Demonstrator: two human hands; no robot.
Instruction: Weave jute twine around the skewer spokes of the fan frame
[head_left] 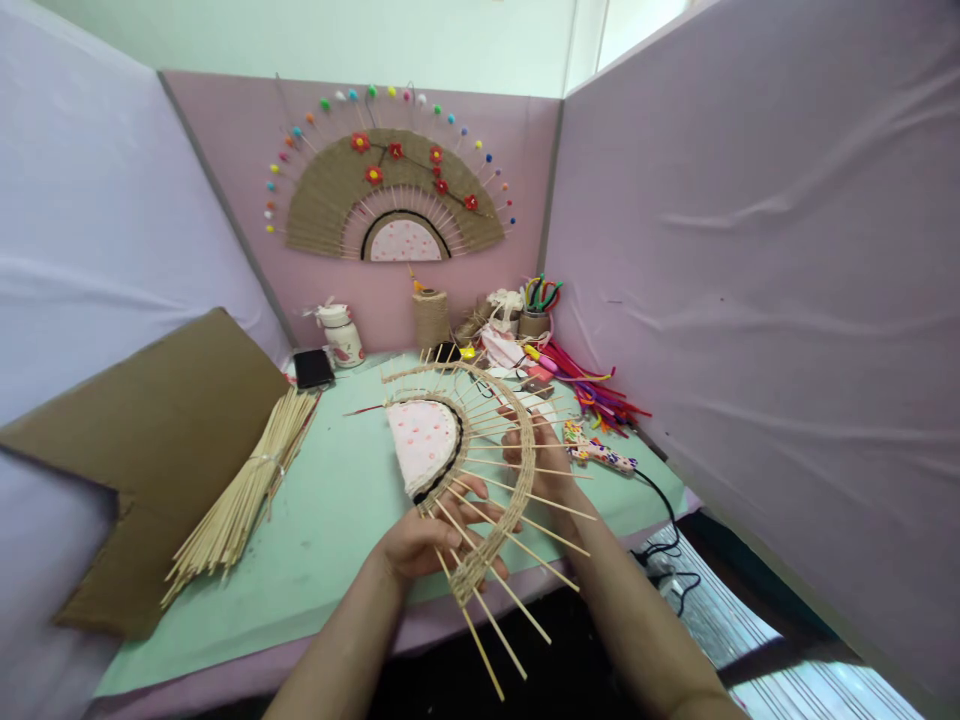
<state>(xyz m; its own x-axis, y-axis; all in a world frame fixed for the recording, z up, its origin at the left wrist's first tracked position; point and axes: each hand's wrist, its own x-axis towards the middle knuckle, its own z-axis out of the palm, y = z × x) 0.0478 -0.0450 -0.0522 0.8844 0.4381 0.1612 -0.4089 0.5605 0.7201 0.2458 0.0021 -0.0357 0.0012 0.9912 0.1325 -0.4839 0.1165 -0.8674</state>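
Observation:
A half-round fan frame (424, 450) is held up over the table, with a pink dotted cloth centre, a black braided edge and thin wooden sticks spreading outward. A band of jute twine (531, 455) is woven through the sticks. My left hand (442, 535) grips the frame's lower part, its fingers among the sticks near the centre piece. Behind the right side of the woven band is my right hand (536, 450), bent at the fingers and partly hidden by the sticks; what it pinches there is not clear.
A bundle of sticks (244, 480) lies left beside cut cardboard (165, 450). A twine spool (431, 320), a white bottle (341, 335) and a dark phone-like slab (313, 369) stand behind. At right are pipe cleaners (592, 385) and a patterned glue gun (600, 450). A finished fan (322, 205) hangs on the wall.

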